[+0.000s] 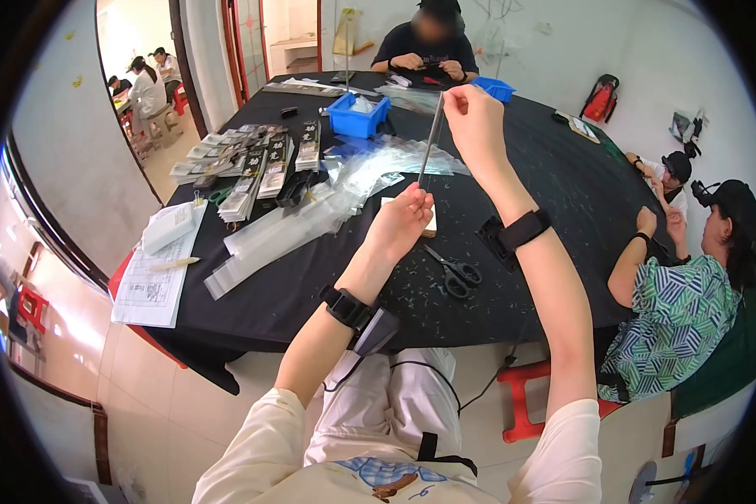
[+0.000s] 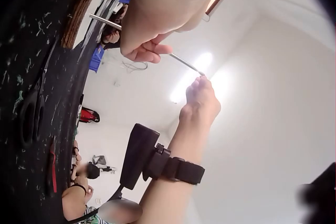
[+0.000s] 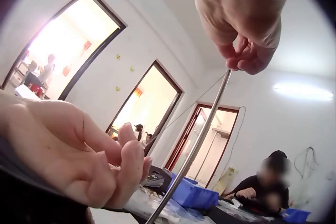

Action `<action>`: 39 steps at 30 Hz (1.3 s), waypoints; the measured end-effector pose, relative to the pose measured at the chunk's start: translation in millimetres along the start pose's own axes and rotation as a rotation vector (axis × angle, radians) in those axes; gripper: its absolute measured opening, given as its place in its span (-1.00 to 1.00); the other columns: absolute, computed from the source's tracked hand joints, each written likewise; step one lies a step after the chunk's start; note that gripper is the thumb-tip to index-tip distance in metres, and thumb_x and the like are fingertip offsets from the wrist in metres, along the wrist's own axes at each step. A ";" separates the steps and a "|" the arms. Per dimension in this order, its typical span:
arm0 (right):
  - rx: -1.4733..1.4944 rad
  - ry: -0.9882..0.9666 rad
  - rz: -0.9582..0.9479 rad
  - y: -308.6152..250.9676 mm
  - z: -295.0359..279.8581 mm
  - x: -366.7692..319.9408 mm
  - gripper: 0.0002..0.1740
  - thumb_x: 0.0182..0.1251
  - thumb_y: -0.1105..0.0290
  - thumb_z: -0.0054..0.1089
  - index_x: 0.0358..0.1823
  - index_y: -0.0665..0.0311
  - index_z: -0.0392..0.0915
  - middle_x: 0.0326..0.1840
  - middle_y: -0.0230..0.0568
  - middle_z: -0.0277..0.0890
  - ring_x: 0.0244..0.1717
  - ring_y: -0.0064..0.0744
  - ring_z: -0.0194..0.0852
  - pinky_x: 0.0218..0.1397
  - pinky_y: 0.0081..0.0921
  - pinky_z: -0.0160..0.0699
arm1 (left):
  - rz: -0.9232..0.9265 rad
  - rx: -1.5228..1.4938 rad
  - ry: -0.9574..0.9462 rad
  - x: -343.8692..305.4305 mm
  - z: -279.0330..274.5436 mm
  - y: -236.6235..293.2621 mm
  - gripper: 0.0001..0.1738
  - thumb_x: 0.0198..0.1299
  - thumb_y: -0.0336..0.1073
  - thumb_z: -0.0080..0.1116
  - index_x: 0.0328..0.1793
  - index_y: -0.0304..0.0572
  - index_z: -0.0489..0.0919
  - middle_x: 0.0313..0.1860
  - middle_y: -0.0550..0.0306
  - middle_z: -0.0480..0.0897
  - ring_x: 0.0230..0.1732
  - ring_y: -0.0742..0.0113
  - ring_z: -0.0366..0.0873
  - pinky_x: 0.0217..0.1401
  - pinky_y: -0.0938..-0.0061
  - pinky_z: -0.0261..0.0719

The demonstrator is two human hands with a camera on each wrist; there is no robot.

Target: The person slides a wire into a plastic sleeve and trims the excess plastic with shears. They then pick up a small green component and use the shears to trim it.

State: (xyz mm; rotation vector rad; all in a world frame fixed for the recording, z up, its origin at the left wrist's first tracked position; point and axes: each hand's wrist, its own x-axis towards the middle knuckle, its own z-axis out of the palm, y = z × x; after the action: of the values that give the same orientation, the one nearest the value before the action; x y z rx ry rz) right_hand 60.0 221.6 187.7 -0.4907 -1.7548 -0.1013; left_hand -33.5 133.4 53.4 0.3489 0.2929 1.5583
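Observation:
High over the table, my right hand [image 1: 476, 122] pinches the top of a slim metal rod [image 1: 433, 139], which slants downward. My left hand [image 1: 401, 223] is lower, palm up with curled fingers, near the rod's lower part. The right wrist view shows a thin thread [image 3: 194, 103] running from the right fingertips to the left hand [image 3: 94, 155], whose fingertips pinch it; the rod [image 3: 197, 142] passes beside those fingers. In the left wrist view, the left hand [image 2: 163, 11] partly hides the rod [image 2: 186, 63]. Its lower end is near a brown-edged block [image 2: 81, 16].
Black scissors [image 1: 455, 275] lie on the dark tablecloth [image 1: 529, 294] among small clippings. Clear plastic sleeves [image 1: 290, 231], stacked packets [image 1: 248, 181], papers [image 1: 155, 286] and a blue bin [image 1: 357, 118] are to the left. People sit across the table and at the right.

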 end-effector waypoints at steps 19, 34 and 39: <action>0.104 -0.111 0.277 1.7 -3.7 7.2 -0.74 0.22 0.31 0.18 -0.35 0.43 0.60 -0.58 -0.26 0.57 -0.61 -0.59 0.49 -0.50 -0.64 0.42 | 0.017 0.009 -0.170 -0.9 0.5 -0.1 -0.82 0.27 -0.42 -0.02 -0.04 -0.16 0.31 -0.35 0.25 0.44 -0.20 0.38 0.41 -0.10 0.53 0.41; 0.025 -0.090 0.160 -1.6 -1.2 -3.4 -0.81 0.17 0.40 0.21 -0.36 0.43 0.57 -0.54 -0.21 0.58 -0.54 -0.53 0.52 -0.41 -0.61 0.47 | 0.025 0.033 -0.185 3.9 -6.0 -4.3 -0.80 0.22 -0.52 -0.02 -0.03 -0.21 0.38 -0.24 0.20 0.50 -0.07 0.34 0.45 -0.07 0.56 0.43; 0.096 -0.044 0.180 -2.5 0.9 -6.9 -0.86 0.11 0.46 0.21 -0.43 0.43 0.52 -0.55 -0.11 0.53 -0.52 -0.30 0.55 -0.39 -0.45 0.47 | 0.036 0.044 -0.189 3.0 -5.3 -6.2 -0.74 0.21 -0.59 -0.08 0.03 -0.23 0.38 -0.21 0.18 0.51 -0.05 0.34 0.43 -0.07 0.58 0.43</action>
State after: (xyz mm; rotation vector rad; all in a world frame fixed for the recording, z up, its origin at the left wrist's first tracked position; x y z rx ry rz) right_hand 59.4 217.8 181.5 -0.5819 -1.7411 0.1213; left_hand -30.0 136.7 46.1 0.5347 0.1751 1.5434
